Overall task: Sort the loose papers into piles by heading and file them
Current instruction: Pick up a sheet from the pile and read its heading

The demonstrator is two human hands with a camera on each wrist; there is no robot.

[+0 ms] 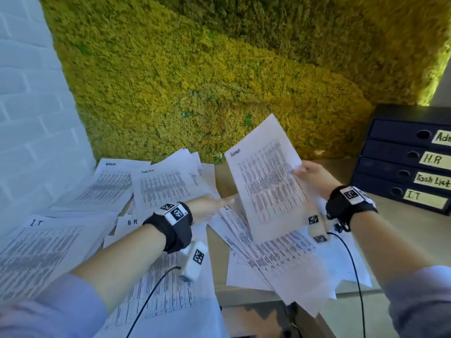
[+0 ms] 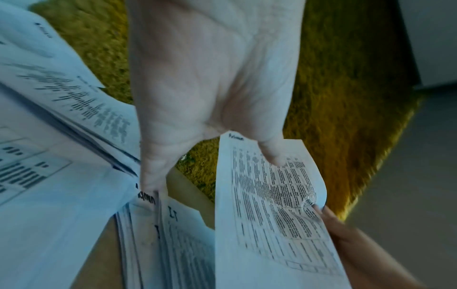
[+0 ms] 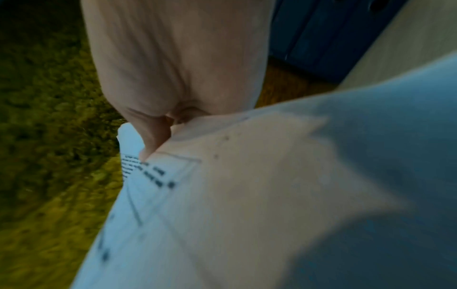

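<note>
My right hand (image 1: pixel 299 171) pinches the right edge of a printed sheet (image 1: pixel 266 181) headed Admin and holds it tilted above the desk. The right wrist view shows the thumb of that right hand (image 3: pixel 160 136) pressed onto the sheet (image 3: pixel 222 195). My left hand (image 1: pixel 217 203) reaches with straight fingers toward the sheet's lower left edge and grips nothing. In the left wrist view the left hand (image 2: pixel 210 129) has one finger (image 2: pixel 150 183) on the loose stack (image 2: pixel 173 244) and its thumb against the sheet (image 2: pixel 267 215). The unsorted stack (image 1: pixel 280 259) lies fanned under the sheet.
Sorted piles lie at the left: Admin (image 1: pixel 114 181), Task List (image 1: pixel 166 186), I.T (image 1: pixel 41 245) and H.R (image 1: pixel 131 223). A dark drawer unit (image 1: pixel 390 142) labelled Admin, H.R, Task List and I.T stands at the right. A moss wall (image 1: pixel 195 81) rises behind the desk.
</note>
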